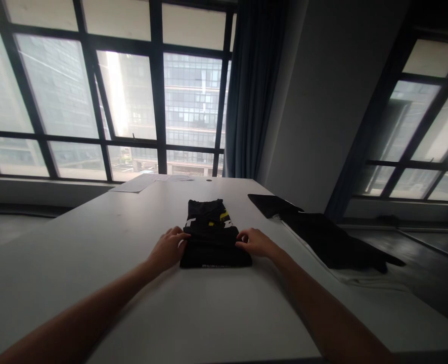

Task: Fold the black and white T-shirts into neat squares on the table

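A black garment [212, 247] with white and yellow print lies folded into a narrow stack on the white table [140, 313]. White lettering shows along its near edge. My left hand [169, 247] pinches the left side of the folded cloth, thumb and fingers closed on its edge. On the opposite side my right hand [256, 242] grips the right edge in the same way, at about the same height. The cloth between the hands lies across the stack, below the printed part.
More black clothing [322, 237] lies spread along the table's right edge, with a white garment [371, 278] partly under it. Sheets of paper [135, 184] rest at the far left end. Windows and a dark blue curtain [250, 91] stand beyond the table.
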The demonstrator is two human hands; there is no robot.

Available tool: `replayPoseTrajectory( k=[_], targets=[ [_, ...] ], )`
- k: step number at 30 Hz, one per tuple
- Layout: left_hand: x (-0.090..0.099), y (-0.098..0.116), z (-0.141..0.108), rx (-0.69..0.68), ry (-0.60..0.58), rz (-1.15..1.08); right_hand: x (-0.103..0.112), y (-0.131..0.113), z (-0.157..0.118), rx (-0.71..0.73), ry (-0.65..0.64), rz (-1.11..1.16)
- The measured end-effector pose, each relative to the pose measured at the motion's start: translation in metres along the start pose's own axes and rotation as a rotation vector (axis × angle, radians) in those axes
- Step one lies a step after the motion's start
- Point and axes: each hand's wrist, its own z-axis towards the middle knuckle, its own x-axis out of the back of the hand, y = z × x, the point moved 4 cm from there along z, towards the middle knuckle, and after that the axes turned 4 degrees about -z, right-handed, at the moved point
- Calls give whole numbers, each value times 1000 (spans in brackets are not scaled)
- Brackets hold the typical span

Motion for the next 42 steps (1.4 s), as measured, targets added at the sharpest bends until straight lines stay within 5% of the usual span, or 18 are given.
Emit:
replayPoseTrajectory(
  k=[3,8,13,21,29,37,42],
  targets=[
    [-3,12,-4,-156,-15,72,-5,-9,2,139,185,-30],
    [-32,7,-12,-156,-403,48,-45,-10,13,281,-18,-52],
    [-34,-2,-13,-85,-527,27,-52,1,26,303,-14,-14],
    [-16,-37,0,-110,-317,24,-14,24,20,223,12,-52],
    [-20,-34,10,-234,-198,83,-11,11,13,315,-32,108],
    [5,-10,2,-393,-299,-149,8,6,-3,412,-51,166],
    [33,10,-8,-268,-437,-391,28,-11,-24,514,-280,381]
  ],
)
